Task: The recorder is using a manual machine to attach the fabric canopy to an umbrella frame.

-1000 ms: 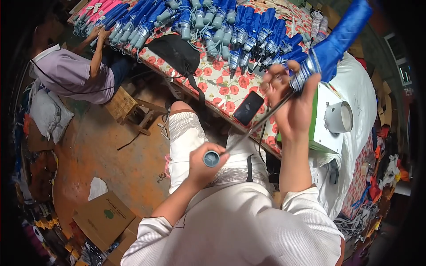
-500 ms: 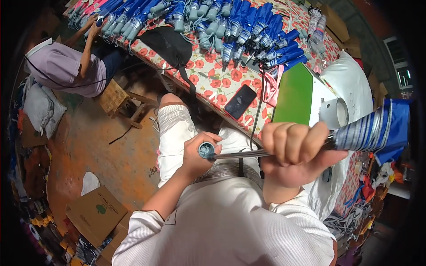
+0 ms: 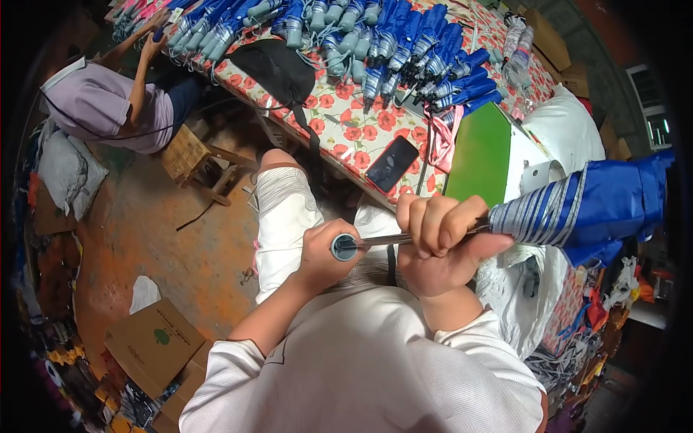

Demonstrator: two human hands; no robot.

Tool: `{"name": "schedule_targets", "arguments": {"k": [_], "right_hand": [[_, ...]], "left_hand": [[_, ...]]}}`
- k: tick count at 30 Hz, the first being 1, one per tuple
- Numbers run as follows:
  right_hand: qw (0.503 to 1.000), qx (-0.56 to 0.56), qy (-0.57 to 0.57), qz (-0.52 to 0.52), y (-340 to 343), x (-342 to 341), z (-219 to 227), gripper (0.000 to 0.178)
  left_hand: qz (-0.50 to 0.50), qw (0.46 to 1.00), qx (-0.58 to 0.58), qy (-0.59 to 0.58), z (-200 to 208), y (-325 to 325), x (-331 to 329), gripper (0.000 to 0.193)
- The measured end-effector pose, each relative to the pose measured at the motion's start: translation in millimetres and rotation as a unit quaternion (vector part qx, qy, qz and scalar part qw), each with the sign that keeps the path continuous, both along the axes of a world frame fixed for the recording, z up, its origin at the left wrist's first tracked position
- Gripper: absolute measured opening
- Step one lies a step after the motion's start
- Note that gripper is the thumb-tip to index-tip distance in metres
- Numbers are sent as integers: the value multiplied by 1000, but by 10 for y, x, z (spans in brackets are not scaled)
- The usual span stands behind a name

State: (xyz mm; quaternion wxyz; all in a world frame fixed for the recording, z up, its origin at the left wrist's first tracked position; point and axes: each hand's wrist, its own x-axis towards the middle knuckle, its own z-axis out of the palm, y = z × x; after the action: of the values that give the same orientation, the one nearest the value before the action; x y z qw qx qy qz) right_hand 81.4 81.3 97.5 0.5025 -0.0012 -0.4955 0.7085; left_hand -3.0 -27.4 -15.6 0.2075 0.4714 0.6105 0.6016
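A folded blue umbrella (image 3: 613, 200) with silver trim lies across to my right, its canopy bunched and pointing away right. My right hand (image 3: 444, 245) is closed round its metal parts just below the silver ribs. The thin metal shaft (image 3: 386, 239) runs left from there to the grey-green umbrella handle (image 3: 343, 247). My left hand (image 3: 321, 260) is wrapped round that handle, whose round hollow-looking end faces up. Whether the shaft sits inside the handle or only meets its rim, I cannot tell. Both hands are over my lap.
Ahead stands a table with a red-flowered cloth (image 3: 332, 119), bearing many blue folded umbrellas (image 3: 411, 43), a black bag (image 3: 271, 72), a phone (image 3: 392, 164) and a green board (image 3: 480, 155). Another person (image 3: 115, 108) works at far left by a wooden stool (image 3: 184, 155). A cardboard box (image 3: 155, 350) lies lower left.
My right hand has moved left toward my left hand, bringing the canopy with it. Less shaft shows between the hands. My left hand has shifted slightly right with the handle.
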Motion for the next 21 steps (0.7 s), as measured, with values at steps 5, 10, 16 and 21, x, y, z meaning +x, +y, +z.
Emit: {"name": "schedule_targets", "arguments": {"k": [5, 10, 16, 21], "right_hand": [[977, -6, -196, -84, -263, -22, 244, 41], [932, 127, -330, -77, -64, 212, 173, 20], [876, 265, -369, -162, 111, 179, 44, 14], [893, 70, -439, -75, -6, 224, 384, 23]], "left_hand": [[53, 999, -11, 5, -56, 14, -63, 21], [68, 998, -4, 15, -145, -1, -55, 21], [108, 994, -19, 1, -87, 12, -6, 22], [99, 994, -27, -26, -83, 56, 10, 23]]}}
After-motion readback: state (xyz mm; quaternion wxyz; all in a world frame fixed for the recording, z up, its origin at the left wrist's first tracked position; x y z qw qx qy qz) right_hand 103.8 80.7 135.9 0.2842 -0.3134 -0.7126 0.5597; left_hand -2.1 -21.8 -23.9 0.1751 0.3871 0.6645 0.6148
